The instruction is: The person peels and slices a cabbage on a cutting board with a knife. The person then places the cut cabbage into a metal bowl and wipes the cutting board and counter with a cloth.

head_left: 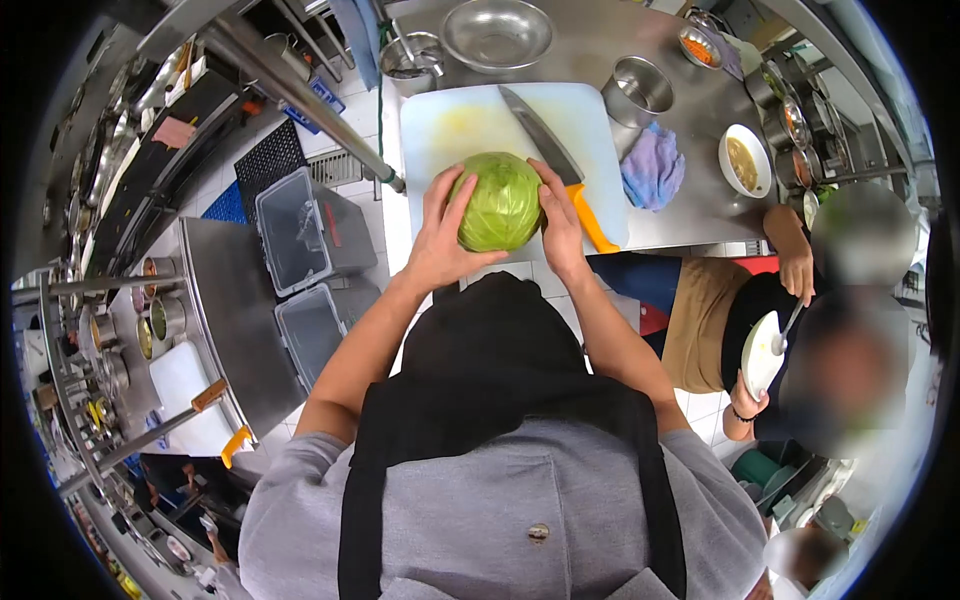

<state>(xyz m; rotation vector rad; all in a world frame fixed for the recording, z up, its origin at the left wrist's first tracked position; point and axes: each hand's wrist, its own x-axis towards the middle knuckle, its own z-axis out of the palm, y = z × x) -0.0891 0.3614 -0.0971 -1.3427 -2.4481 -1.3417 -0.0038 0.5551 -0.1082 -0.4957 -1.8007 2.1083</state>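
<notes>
A round green cabbage is held between my two hands over the near edge of a white cutting board. My left hand wraps round its left side, the thumb and fingers spread on the leaves. Against the right side press the fingers of my right hand. Just right of that hand, a large knife with an orange handle lies slantwise on the board, its blade pointing away from me.
Beyond the board stand a metal bowl and a pot. To its right are a metal pot, a bluish-purple cloth and a white bowl. A co-worker at right holds a white dish and a spoon.
</notes>
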